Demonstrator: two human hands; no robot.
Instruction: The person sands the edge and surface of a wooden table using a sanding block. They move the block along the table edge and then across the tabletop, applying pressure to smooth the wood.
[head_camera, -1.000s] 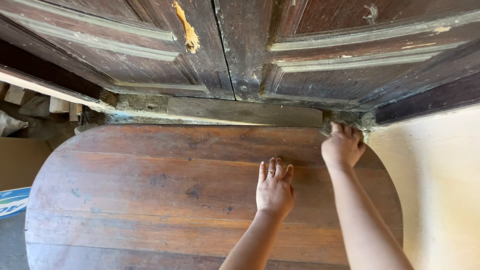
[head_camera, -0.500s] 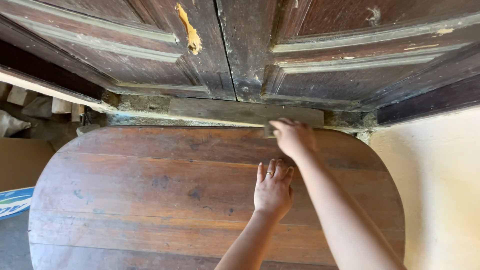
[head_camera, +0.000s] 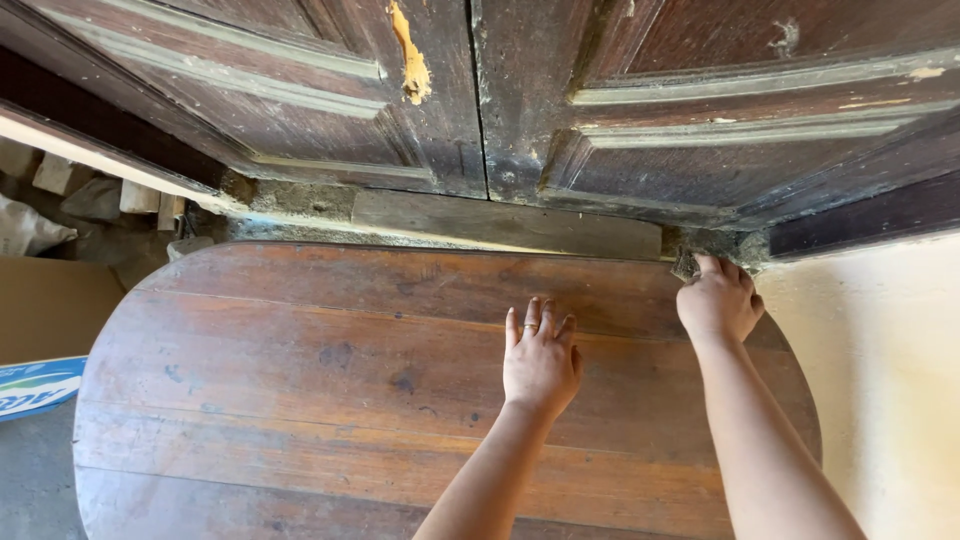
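A dark, worn wooden tabletop (head_camera: 300, 400) with rounded ends lies under me, its far edge against an old wooden double door (head_camera: 480, 110). My left hand (head_camera: 541, 358) lies flat on the boards near the middle, fingers spread, a ring on one finger. My right hand (head_camera: 720, 300) is at the far right edge of the tabletop with its fingers curled. A small grey piece (head_camera: 686, 264) shows at its fingertips, pressed to the edge; what it is I cannot make out.
A wooden sill (head_camera: 500, 222) runs under the door along the tabletop's far edge. A pale yellow wall (head_camera: 880, 380) is on the right. At the left are a brown cardboard surface (head_camera: 45, 310), a blue and white package (head_camera: 35, 385) and rubble (head_camera: 90, 200).
My right hand slid left along the far edge to the middle, then came back to the right end. My left hand stayed flat in place.
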